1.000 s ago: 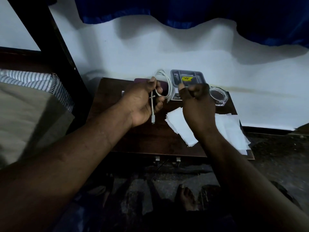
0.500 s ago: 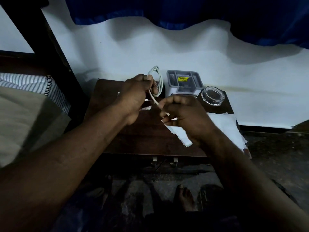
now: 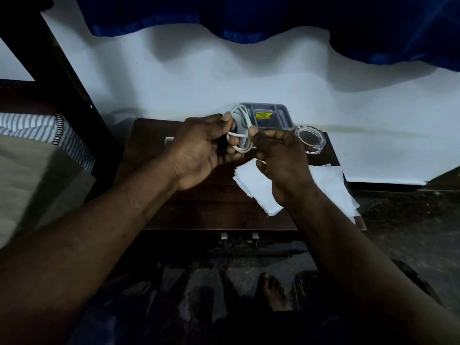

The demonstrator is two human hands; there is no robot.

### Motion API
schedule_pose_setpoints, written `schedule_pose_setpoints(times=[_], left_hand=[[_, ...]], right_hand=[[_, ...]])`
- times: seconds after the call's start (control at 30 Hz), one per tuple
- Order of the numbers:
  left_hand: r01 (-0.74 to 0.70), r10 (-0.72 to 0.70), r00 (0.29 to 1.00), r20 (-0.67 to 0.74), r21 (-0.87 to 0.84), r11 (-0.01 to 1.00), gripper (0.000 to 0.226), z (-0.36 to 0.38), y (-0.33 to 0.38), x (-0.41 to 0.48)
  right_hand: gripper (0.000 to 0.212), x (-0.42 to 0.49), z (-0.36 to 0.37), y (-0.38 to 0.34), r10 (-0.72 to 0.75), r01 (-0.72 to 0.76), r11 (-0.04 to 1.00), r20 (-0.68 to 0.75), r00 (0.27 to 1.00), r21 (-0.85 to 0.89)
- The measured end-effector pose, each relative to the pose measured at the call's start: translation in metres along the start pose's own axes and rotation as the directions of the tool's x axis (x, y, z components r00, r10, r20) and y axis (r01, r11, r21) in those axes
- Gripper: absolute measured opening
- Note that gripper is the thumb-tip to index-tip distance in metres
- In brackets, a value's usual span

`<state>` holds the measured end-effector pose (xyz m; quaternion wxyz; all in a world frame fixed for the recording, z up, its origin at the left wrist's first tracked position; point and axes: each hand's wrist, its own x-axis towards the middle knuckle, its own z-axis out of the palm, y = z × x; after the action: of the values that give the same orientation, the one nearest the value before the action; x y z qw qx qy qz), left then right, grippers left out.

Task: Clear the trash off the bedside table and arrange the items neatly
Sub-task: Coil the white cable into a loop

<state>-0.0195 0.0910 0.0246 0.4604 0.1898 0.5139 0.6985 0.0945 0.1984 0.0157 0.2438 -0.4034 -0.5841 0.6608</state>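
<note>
A: Head view, quick pass. Both hands are up over the bedside table [image 3: 199, 210]. Left hand [image 3: 201, 153] has its fingers curled round a coiled white cable [image 3: 240, 125], thumb pressed against the loops at the top.

B: Right hand?

A: Right hand [image 3: 281, 165] is just beside the left, thumb and forefinger pinched on the same cable at the right side of the coil. Other fingers are folded in toward the palm. So both hands grip the cable, none spread wide.

B: Where's the cable relative to the table?

A: Lifted, held in the air above the back half of the tabletop, in front of a grey tray [image 3: 271, 115].

B: Tray details?

A: Divided into compartments, yellow sticker [image 3: 263, 115] inside, sits at the back edge against the white wall [image 3: 224, 78]. Can't read the sticker.

B: Other items?

A: Clear round lid or dish [image 3: 311, 139], can't tell which, just right of the tray at the back right corner. White paper sheets [image 3: 251, 185], loosely stacked, lie flat on the right half of the table, partly under the right wrist, overhanging the right edge.

B: Surroundings?

A: Striped fabric [image 3: 37, 133] at left, blue curtain [image 3: 273, 18] along the top, a bare foot [image 3: 272, 292] on the floor below. Dim lighting, lower frame murky.
</note>
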Motion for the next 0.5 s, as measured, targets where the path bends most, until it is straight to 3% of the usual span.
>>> schedule_pose_setpoints(times=[0.13,0.3,0.43,0.5], left_hand=[[0.008,-0.007,1.0,0.025,-0.057,0.998,0.019,-0.0039,0.0005,0.0009],[0.067,-0.054,0.994,0.097,-0.131,0.989,0.02,-0.0072,0.0019,0.0015],[0.082,-0.063,0.98,0.188,-0.094,0.992,0.027,-0.0064,-0.0018,0.0001],[0.064,-0.052,0.983,0.177,-0.067,0.996,0.029,-0.0061,-0.0057,0.0]], right_hand=[[0.017,-0.0014,-0.0032,-0.0021,0.137,-0.164,0.981,0.224,0.965,0.106],[0.023,0.0017,-0.0068,-0.0046,0.125,-0.182,0.963,0.271,0.955,0.198],[0.008,0.001,-0.0073,-0.0067,0.198,-0.319,0.908,0.391,0.899,0.272],[0.006,0.0,-0.0041,-0.0054,0.262,-0.367,0.899,0.378,0.888,0.238]])
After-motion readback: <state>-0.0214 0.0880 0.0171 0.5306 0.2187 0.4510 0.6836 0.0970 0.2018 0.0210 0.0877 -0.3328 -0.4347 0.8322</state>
